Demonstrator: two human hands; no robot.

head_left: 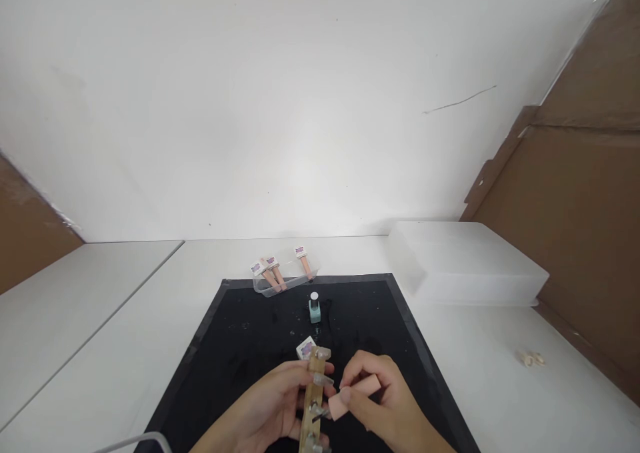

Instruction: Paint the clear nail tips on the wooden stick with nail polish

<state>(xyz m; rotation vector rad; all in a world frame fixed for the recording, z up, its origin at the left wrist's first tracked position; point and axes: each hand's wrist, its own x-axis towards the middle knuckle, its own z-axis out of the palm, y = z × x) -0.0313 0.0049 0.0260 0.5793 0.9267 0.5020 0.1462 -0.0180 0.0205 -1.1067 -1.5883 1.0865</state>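
Slippage of the dark-tipped brush with a pink rectangular handle (369,385), pinched by the fingers of the right hand (390,403) near clear plastic nail tips (323,379), could be caused by tilting, and the wooden bar (311,399), clamped between the left hand's (270,399) fingers, be rocked.

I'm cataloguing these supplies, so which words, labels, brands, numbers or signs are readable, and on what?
No text is readable.
White tags on the pink sticks in the clear tray: purple print, too small and blurred.
White square behind the wooden bar: purple print, too blurred.
Teal bottle: no lettering can be made out.
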